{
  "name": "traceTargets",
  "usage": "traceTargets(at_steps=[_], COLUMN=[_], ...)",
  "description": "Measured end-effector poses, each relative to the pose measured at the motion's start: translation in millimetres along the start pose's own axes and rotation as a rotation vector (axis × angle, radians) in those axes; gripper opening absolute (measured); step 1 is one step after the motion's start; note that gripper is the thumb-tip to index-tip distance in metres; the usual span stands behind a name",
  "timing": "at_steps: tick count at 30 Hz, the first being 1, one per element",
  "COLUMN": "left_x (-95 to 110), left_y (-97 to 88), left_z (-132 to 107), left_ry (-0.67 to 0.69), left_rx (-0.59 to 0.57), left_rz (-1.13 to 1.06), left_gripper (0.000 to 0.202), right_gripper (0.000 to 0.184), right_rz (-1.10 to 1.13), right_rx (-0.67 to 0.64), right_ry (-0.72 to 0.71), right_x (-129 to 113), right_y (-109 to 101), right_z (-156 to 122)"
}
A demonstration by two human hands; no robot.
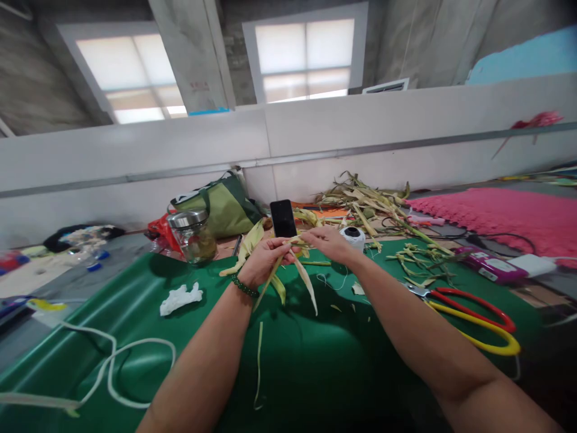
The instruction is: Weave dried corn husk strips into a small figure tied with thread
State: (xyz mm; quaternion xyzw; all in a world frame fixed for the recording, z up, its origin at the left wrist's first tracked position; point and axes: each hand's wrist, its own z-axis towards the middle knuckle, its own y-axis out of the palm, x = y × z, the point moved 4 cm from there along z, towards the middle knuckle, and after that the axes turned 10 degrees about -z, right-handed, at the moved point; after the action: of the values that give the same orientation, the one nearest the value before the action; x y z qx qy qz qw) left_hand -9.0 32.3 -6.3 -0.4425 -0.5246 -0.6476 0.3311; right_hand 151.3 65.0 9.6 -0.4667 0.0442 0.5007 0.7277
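Pale corn husk strips (306, 281) hang from between my two hands, over the green mat (324, 361). My left hand (265, 258), with a dark green bead bracelet at the wrist, is closed on the strips in a pinch. Fingers of my right hand (327, 240) are closed on the same husk from the right side. Just behind my hands a black phone (283, 219) stands upright. A white thread spool (353, 236) sits beside my right wrist, its loose thread lying on the mat. More yellowish husk (250, 243) lies behind my left hand.
Red-and-yellow-handled scissors (478, 316) lie near my right forearm. A glass jar (193, 237), a green bag (225, 204) and a husk pile (360, 198) stand at the back. Crumpled tissue (180, 299) and a white cable (112, 355) are at left, pink cloth (505, 216) at right.
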Motion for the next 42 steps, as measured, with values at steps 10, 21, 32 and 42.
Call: traceTargets(at_steps=[10,21,32,42], left_x=[-10,-11,-8,-6], left_y=[7.1,6.7,11.4,4.0], left_z=[-6,-5,-9,-3], left_ry=[-0.146,-0.194,-0.203,-0.108], left_rx=[-0.187,0.013,-0.083,0.114], left_rz=[0.232,0.076,0.139,0.136], left_gripper=[0.019,0.007,0.016,0.019], right_gripper=[0.016,0.034,0.03,0.02], right_rz=[-0.108,-0.049,0.045,-0.137], right_rx=[0.051,0.106,-0.202,0.223], right_ry=[-0.214,-0.024,-0.147,-0.234], right_x=[0,-5,-1,-13], right_y=[-7,-9,-5,-13], right_z=[0,-3,-2,-7])
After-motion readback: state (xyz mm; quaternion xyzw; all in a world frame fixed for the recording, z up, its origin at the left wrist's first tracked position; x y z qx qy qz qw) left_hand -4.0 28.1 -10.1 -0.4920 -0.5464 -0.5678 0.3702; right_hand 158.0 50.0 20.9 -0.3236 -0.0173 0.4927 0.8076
